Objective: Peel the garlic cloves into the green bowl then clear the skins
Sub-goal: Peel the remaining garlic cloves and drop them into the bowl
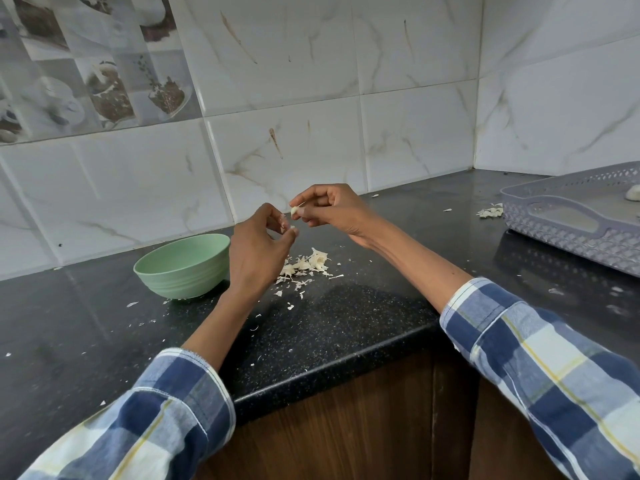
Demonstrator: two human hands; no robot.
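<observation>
My right hand (pixel 330 209) pinches a small pale garlic clove (pixel 294 211) between thumb and fingertips, held above the black counter (pixel 346 317). My left hand (pixel 258 249) is just left of it and a little lower, with thumb and forefinger pinching a tiny scrap of skin (pixel 292 228). The green bowl (pixel 183 266) stands on the counter to the left of my left hand; its inside is hidden from this angle. A heap of papery garlic skins (pixel 306 266) lies on the counter under my hands.
A grey perforated tray (pixel 575 223) sits at the far right with a pale garlic piece (pixel 633 201) in it and more skins (pixel 491 212) beside it. Skin flakes are scattered over the counter. Tiled walls meet in a corner behind. The counter edge steps inward in front of me.
</observation>
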